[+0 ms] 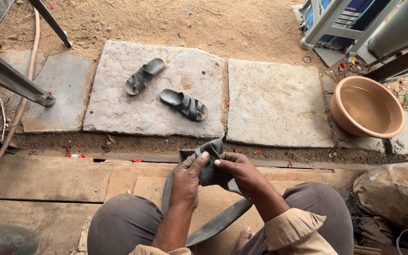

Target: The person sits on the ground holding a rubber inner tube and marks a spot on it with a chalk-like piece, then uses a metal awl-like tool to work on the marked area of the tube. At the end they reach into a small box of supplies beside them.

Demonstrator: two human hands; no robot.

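Head view: your left hand (185,182) and right hand (242,172) pinch folded inner tube (208,160); inspection under way, water basin (367,106) far right unused

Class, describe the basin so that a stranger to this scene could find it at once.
Start at the two big stone slabs in the sand. Just right of the right-hand slab sits the basin: a round, tan plastic bowl holding a little water, the only round container there.
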